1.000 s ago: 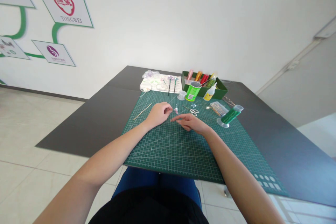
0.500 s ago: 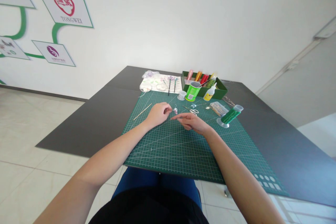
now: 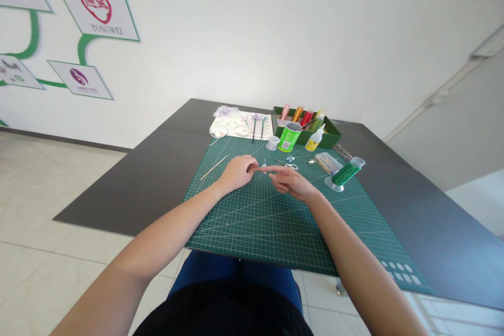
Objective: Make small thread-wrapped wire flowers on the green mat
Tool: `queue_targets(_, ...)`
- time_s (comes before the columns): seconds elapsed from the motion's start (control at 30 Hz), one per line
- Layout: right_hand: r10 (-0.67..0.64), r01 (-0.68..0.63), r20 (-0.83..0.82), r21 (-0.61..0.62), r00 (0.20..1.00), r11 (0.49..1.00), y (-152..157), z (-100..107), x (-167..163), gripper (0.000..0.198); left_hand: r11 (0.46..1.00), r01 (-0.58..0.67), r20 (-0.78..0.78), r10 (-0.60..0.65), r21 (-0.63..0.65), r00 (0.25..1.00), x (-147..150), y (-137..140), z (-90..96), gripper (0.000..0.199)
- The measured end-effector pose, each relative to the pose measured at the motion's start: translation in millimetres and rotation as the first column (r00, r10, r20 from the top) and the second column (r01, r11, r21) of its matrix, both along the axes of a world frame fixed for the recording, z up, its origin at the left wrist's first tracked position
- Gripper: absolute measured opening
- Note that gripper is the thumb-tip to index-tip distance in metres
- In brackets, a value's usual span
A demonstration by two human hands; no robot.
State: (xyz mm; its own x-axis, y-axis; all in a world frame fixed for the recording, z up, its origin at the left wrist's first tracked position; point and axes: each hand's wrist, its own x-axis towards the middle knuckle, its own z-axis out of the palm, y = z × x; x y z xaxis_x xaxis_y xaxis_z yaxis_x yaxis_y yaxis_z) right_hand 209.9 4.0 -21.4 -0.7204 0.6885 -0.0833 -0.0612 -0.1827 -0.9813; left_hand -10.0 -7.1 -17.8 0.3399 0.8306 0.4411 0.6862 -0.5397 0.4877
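Note:
My left hand (image 3: 238,171) is closed in a pinch above the cutting mat (image 3: 252,215), its thumb and fingertips on a small pale lilac flower-like piece (image 3: 264,165). My right hand (image 3: 290,181) comes in from the other side with its index finger stretched out, reaching the left fingertips and lying across the piece. Its other fingers are loosely curled, and I see nothing held in them. The finger hides much of the piece. Just beyond the right hand lie white-handled scissors (image 3: 291,166) and a small bluish piece (image 3: 290,158).
A thin stick (image 3: 213,167) lies left of my left hand. Farther back stand a green can (image 3: 290,138), a glue bottle (image 3: 315,139), a small white tub (image 3: 272,143) and a green box (image 3: 333,135). A green wire spool (image 3: 346,173) and clear case (image 3: 328,163) stand right.
My right index finger has moved up and left, now meeting the left fingertips and covering part of the flower-like piece. The left hand has barely shifted.

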Motion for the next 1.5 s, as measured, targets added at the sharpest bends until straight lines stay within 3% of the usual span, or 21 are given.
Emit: queue_targets(1.5, 0.04, -0.04, -0.004, -0.022, 0.999, 0.999, -0.5, 0.5, -0.1, 0.05, 0.999, 0.021, -0.092, -0.024, -0.027, 0.996, -0.7, -0.6, -0.5, 0.017)
